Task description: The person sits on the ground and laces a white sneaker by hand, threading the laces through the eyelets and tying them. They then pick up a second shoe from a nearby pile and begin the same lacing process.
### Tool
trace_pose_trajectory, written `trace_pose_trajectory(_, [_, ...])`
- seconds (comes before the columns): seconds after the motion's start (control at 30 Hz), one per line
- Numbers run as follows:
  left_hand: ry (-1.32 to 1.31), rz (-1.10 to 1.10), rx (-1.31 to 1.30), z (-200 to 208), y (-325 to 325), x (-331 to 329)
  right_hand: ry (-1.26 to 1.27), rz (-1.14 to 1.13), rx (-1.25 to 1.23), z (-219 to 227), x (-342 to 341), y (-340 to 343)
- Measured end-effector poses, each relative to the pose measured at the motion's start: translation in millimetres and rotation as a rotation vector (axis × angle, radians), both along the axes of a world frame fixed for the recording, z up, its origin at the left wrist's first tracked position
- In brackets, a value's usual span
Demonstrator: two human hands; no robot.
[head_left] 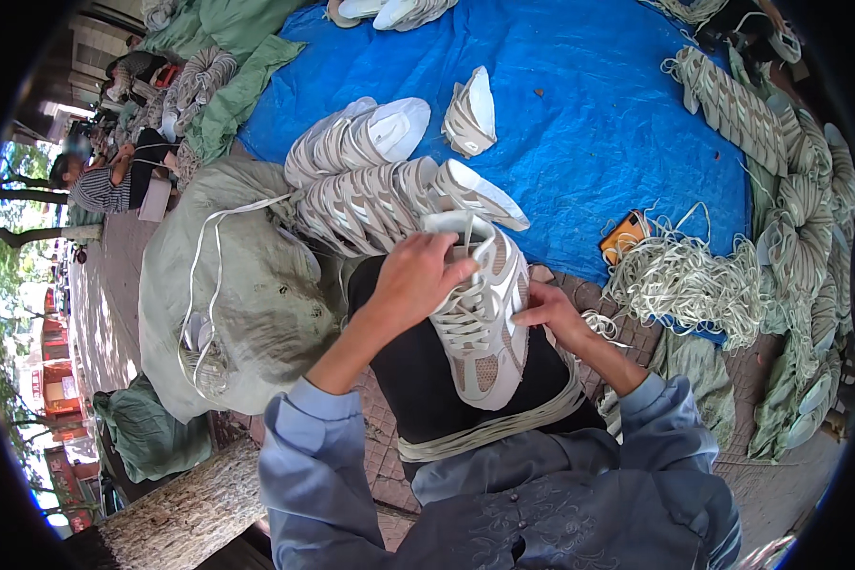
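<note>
A beige and white sneaker rests on my black-covered lap, toe toward me, with white laces crossing its front. My left hand is closed in a pinch at the upper lacing, by the shoe's opening. A strand of lace rises beside those fingertips. On the shoe's right side, my right hand grips it with the thumb against the upper; its other fingers are partly hidden. A bundle of pale laces lies across my thighs.
Stacked sneakers and a single shoe upper lie on a blue tarp. To the right sit a heap of white laces, an orange phone and rows of shoes. A grey-green sack stands left; another person sits beyond.
</note>
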State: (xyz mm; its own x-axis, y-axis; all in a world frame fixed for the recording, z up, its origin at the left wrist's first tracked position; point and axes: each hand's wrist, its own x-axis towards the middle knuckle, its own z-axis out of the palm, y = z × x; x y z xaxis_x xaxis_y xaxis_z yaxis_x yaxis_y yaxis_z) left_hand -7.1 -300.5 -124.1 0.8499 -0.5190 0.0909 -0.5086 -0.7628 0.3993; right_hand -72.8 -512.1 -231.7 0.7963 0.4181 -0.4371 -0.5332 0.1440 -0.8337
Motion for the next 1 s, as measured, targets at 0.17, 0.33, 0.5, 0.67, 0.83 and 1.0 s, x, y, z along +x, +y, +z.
trace_pose_trajectory(0.17, [0.343, 0.252, -0.299, 4, -2, -1, -0.076, 0.002, 0.127, 44, 14, 22])
trace_pose_trajectory(0.33, [0.323, 0.449, -0.519, 8, 47, 3, 0.011, -0.018, 0.403, 34, 57, 33])
trace_pose_trajectory(0.5, [0.407, 0.729, -1.007, 18, 86, 43, -0.234, -0.119, -0.357, -70, 127, 6])
trace_pose_trajectory(0.67, [0.517, 0.760, -1.232, 10, 123, 72, -0.609, 0.038, -1.064, -151, 163, 18])
trace_pose_trajectory(0.83, [0.652, 0.776, -1.380, -27, 153, 92, -0.435, 0.012, -0.801, -162, 159, 23])
trace_pose_trajectory(1.0, [0.530, 0.820, -1.074, -64, 155, 112, -0.042, -0.002, -0.746, -182, 84, 4])
